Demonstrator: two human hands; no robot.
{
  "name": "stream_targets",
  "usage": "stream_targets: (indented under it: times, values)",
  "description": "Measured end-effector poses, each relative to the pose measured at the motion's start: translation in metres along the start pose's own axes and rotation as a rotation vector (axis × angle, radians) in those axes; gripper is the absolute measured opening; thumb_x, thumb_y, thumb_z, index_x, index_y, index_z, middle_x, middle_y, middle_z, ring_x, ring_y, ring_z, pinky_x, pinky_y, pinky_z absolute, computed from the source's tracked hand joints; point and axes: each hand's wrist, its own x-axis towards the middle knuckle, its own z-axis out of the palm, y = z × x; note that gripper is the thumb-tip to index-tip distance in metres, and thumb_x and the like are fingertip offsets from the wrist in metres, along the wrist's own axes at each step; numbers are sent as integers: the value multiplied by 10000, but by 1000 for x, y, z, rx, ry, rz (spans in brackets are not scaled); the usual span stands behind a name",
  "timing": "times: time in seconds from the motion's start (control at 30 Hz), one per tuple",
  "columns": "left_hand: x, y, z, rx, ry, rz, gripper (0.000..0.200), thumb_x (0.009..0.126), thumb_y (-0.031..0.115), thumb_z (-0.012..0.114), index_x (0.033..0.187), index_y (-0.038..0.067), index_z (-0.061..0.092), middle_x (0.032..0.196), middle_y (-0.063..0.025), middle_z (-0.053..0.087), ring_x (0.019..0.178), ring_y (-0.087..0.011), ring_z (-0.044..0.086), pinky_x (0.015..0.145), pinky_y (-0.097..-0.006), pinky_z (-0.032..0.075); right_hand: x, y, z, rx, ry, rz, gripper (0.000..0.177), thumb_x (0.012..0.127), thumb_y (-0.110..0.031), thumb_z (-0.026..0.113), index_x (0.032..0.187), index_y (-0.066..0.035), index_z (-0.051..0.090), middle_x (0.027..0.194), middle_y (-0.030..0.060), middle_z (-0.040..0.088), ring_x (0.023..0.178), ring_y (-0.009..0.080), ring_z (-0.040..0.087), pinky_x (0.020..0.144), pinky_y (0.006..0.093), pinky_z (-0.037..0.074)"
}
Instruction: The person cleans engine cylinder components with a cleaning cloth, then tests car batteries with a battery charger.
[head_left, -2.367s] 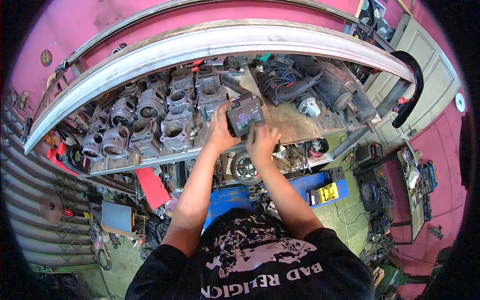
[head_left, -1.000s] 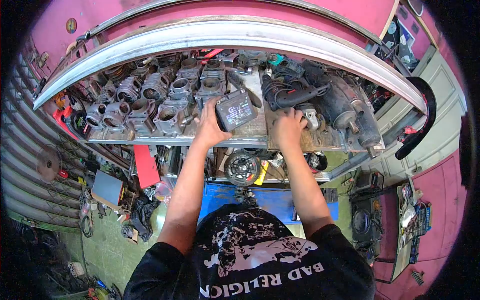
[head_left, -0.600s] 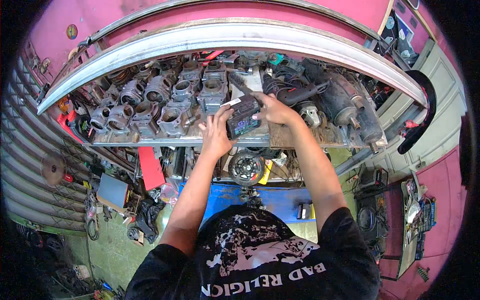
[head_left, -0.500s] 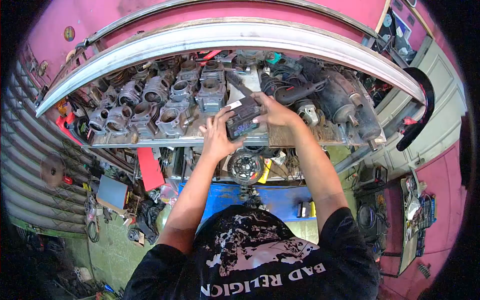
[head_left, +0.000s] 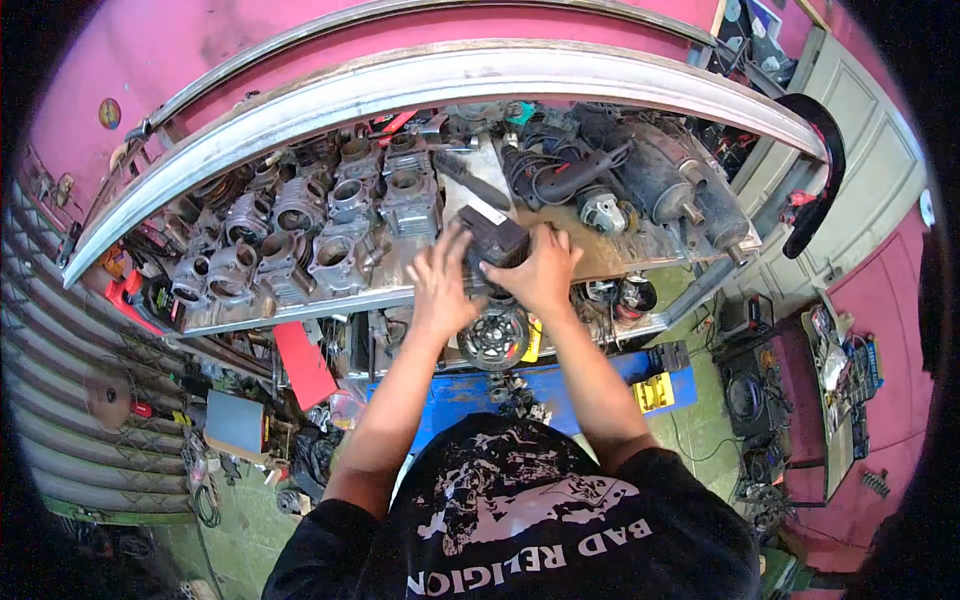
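A black box-shaped battery (head_left: 499,238) with a white label on top is at the front edge of the workbench, in the middle of the view. My right hand (head_left: 541,272) grips it from the right, thumb across the near side and fingers along the far right side. To its left is my left hand (head_left: 440,287), fingers spread and slightly blurred, close beside the battery. Whether those fingertips touch it is hard to see. Behind the battery lies a dark brush-like tool (head_left: 472,180) on a pale strip.
Several engine cylinders (head_left: 337,252) crowd the bench's left side. A power tool (head_left: 575,175) and dark exhaust mufflers (head_left: 665,190) lie to the right. A white rail (head_left: 450,75) arches across the bench. Below are a round spoked part (head_left: 495,338) and a blue surface (head_left: 590,385) with a yellow object (head_left: 653,392).
The battery has turned and come lower, toward the bench edge. My left fingers have moved off its left side and spread, while my right hand still grips it. The view has shifted slightly.
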Motion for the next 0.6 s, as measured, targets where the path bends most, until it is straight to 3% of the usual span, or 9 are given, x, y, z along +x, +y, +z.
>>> stream_targets:
  times: [0.1, 0.2, 0.27, 0.3, 0.33, 0.4, 0.47, 0.5, 0.6]
  values:
    - [-3, 12, -2, -112, -36, 19, 1272, 471, 185, 961, 1577, 164, 333, 1661, -19, 328, 1330, -441, 412, 1108, -573, 330, -8, -20, 1, -31, 104, 38, 761, 493, -512, 939, 990, -30, 625, 971, 141, 676, 1070, 346, 585, 929, 535, 363]
    - [15, 7, 0, -123, -13, -9, 1252, 477, 168, 942, 1573, 147, 336, 1614, -49, 403, 1288, -416, 457, 1100, -554, 339, 3, -33, -2, -106, 145, 53, 754, 522, -568, 912, 982, -30, 655, 979, 133, 689, 1056, 336, 590, 931, 521, 364]
    - [32, 2, -7, -162, -15, -1, 1150, 529, 149, 920, 1535, 117, 363, 1544, -105, 467, 1271, -392, 507, 1069, -541, 395, 16, -31, 1, -60, 249, -140, 697, 573, -558, 906, 983, -43, 675, 990, 135, 706, 1036, 336, 596, 935, 499, 359]
    - [38, 0, -11, -181, -42, -20, 1145, 528, 151, 925, 1525, 113, 365, 1543, -116, 463, 1295, -395, 508, 1075, -535, 414, 24, -18, -6, -8, 163, -212, 684, 641, -565, 883, 1061, -50, 721, 959, 112, 720, 1040, 312, 606, 953, 489, 356]
    - [43, -2, -13, -200, -70, -43, 1139, 527, 153, 931, 1516, 109, 366, 1542, -127, 460, 1320, -399, 509, 1081, -528, 433, 30, -8, -15, 53, 55, -145, 555, 787, -514, 811, 1124, -76, 750, 929, 92, 742, 1032, 283, 618, 973, 486, 351]
    - [50, -16, -10, -277, -76, -21, 1152, 517, 156, 936, 1513, 107, 360, 1540, -140, 455, 1345, -407, 500, 1098, -517, 442, 42, 32, -10, 11, -6, -3, 389, 867, -449, 734, 1114, -151, 774, 1054, 99, 761, 1090, 327, 622, 1005, 517, 349]
    - [50, -19, -12, -358, -85, -2, 1165, 507, 160, 941, 1511, 105, 354, 1538, -152, 451, 1370, -416, 492, 1115, -506, 452, 42, 46, -26, -284, -114, -81, 295, 905, -371, 695, 1151, -231, 778, 1109, 60, 765, 1135, 333, 612, 1020, 559, 340]
    - [51, -17, -15, -380, -120, -40, 1176, 502, 153, 944, 1513, 100, 346, 1540, -165, 443, 1388, -417, 482, 1133, -496, 448, 40, 68, -15, -404, -116, -171, 286, 899, -302, 690, 1172, -301, 775, 1142, 43, 764, 1198, 324, 588, 1032, 629, 316]
    - [56, -22, -13, -414, -163, -72, 1201, 498, 145, 952, 1522, 93, 327, 1546, -179, 428, 1409, -419, 470, 1154, -488, 443, 32, 96, -6, -607, -213, -274, 349, 917, -214, 631, 1228, -305, 762, 1153, -5, 774, 1191, 300, 587, 1004, 597, 351]
